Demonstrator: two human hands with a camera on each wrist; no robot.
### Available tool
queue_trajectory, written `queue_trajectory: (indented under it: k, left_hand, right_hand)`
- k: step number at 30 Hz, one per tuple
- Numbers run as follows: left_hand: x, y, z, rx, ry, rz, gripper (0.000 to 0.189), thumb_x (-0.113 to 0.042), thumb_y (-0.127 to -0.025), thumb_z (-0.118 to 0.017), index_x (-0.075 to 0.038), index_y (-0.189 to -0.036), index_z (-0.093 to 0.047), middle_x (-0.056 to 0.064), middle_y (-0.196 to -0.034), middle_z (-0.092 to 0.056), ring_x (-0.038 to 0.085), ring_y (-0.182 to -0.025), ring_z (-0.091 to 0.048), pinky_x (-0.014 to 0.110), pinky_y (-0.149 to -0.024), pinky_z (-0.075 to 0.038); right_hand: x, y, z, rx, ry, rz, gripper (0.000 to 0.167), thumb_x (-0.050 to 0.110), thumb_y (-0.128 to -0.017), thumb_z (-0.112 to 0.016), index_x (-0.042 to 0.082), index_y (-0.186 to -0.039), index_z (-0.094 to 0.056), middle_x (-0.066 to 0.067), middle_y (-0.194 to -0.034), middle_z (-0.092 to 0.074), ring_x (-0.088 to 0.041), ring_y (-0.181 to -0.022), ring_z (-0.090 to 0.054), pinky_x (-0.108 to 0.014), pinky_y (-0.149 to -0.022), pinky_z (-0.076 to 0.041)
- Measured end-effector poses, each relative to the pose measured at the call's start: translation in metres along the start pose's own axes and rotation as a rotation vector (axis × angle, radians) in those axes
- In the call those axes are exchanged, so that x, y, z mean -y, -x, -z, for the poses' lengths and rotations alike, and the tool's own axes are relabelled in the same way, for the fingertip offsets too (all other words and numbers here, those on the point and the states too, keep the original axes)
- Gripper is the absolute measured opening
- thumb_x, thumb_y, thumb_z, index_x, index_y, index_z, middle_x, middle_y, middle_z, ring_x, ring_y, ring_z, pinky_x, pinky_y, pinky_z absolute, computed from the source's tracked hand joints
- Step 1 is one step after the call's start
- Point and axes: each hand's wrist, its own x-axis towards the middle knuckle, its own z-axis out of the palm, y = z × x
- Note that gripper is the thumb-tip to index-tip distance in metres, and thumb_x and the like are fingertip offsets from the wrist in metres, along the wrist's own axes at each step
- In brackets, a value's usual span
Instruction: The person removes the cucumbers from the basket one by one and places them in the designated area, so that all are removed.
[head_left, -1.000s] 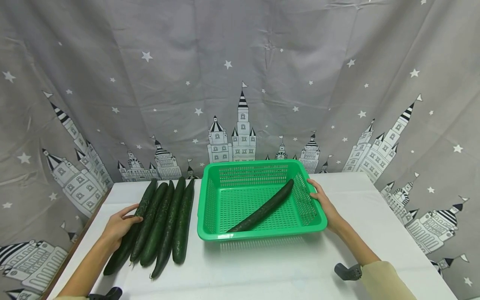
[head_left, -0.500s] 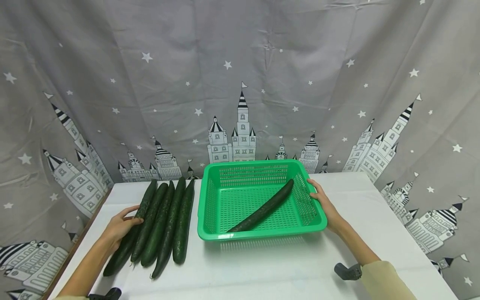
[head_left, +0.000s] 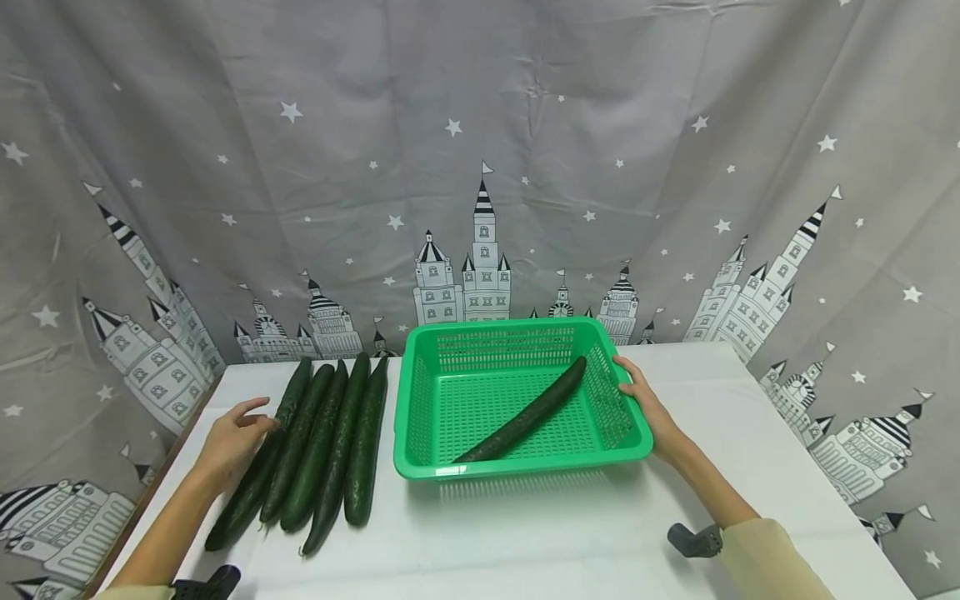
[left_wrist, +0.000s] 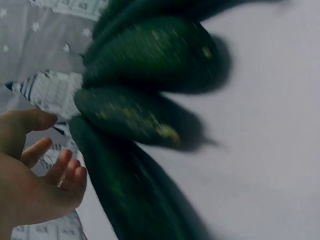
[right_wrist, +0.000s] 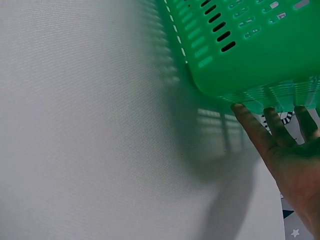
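Several long dark green cucumbers (head_left: 306, 467) lie side by side on the left of the white table. My left hand (head_left: 234, 442) is beside the leftmost cucumber (head_left: 251, 493), its fingers loosely bent around nothing. In the left wrist view, a gap shows between that hand (left_wrist: 42, 172) and the nearest cucumber (left_wrist: 125, 190). One more cucumber (head_left: 525, 417) lies diagonally in the green plastic basket (head_left: 525, 472). My right hand (head_left: 652, 417) rests against the basket's right side near the rim. In the right wrist view, its nearly straight fingertips touch the basket's outer wall (right_wrist: 270, 60).
The white tabletop (head_left: 540, 542) runs in front of the basket and off to the right. Behind it hangs a grey curtain (head_left: 480, 83) printed with castles and stars. A black device (head_left: 693, 540) is at my right wrist, another (head_left: 210, 583) at my left.
My left hand has come off the leftmost cucumber, rising slightly and drawing back to the left. The cucumbers, basket and right hand have stayed in place.
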Motion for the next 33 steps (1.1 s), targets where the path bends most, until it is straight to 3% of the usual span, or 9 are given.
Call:
queue_trajectory:
  k: [3, 6, 14, 20, 27, 33]
  left_hand:
    - [-0.015, 0.004, -0.004, -0.034, 0.032, -0.064, 0.062, -0.022, -0.104, -0.051, 0.004, -0.155, -0.025, 0.037, -0.143, -0.037, 0.055, -0.129, -0.037, 0.066, -0.104, -0.033]
    - [-0.035, 0.008, -0.013, -0.046, 0.051, -0.141, 0.059, -0.02, -0.104, -0.053, 0.003, -0.154, -0.029, 0.035, -0.141, -0.04, 0.053, -0.128, -0.04, 0.063, -0.103, -0.036]
    - [-0.091, 0.026, -0.05, 0.029, 0.129, -0.297, 0.055, -0.016, -0.104, -0.055, -0.002, -0.153, -0.034, 0.027, -0.138, -0.047, 0.04, -0.125, -0.049, 0.05, -0.102, -0.044]
    - [-0.129, 0.035, -0.087, 0.058, 0.231, -0.389, 0.047, -0.012, -0.102, -0.059, -0.006, -0.147, -0.046, 0.019, -0.13, -0.055, 0.017, -0.108, -0.059, 0.036, -0.094, -0.052]
    - [-0.162, 0.042, -0.14, 0.207, 0.275, -0.422, 0.048, -0.007, -0.098, -0.062, -0.009, -0.145, -0.05, 0.02, -0.132, -0.057, 0.036, -0.118, -0.056, 0.049, -0.095, -0.05]
    - [-0.182, 0.042, -0.191, 0.316, 0.294, -0.45, 0.048, -0.003, -0.095, -0.065, -0.008, -0.141, -0.054, 0.015, -0.128, -0.059, 0.035, -0.114, -0.059, 0.048, -0.091, -0.052]
  right_hand:
    - [0.0, 0.0, -0.001, -0.001, 0.003, 0.002, 0.058, 0.022, -0.108, -0.026, 0.017, -0.161, -0.005, -0.018, -0.163, 0.0, -0.044, -0.14, -0.021, -0.037, -0.099, -0.041]
    - [0.0, 0.0, 0.0, -0.002, 0.008, 0.002, 0.058, 0.023, -0.107, -0.026, 0.018, -0.161, -0.005, -0.018, -0.163, 0.0, -0.044, -0.14, -0.021, -0.038, -0.099, -0.041]
    - [0.0, 0.0, -0.001, 0.007, -0.002, 0.006, 0.058, 0.022, -0.107, -0.027, 0.018, -0.161, -0.004, -0.019, -0.163, -0.001, -0.044, -0.138, -0.024, -0.035, -0.095, -0.043]
    - [0.0, 0.0, 0.0, 0.0, -0.002, 0.009, 0.059, 0.022, -0.107, -0.027, 0.018, -0.161, -0.005, -0.02, -0.162, -0.003, -0.044, -0.136, -0.026, -0.034, -0.092, -0.045]
    - [0.0, 0.0, 0.0, 0.002, 0.002, 0.005, 0.059, 0.023, -0.107, -0.028, 0.018, -0.161, -0.005, -0.021, -0.162, -0.003, -0.045, -0.135, -0.027, -0.035, -0.092, -0.046]
    - [-0.001, 0.0, 0.0, 0.007, 0.0, 0.011, 0.059, 0.023, -0.107, -0.027, 0.018, -0.161, -0.005, -0.021, -0.162, -0.003, -0.046, -0.135, -0.027, -0.036, -0.093, -0.045]
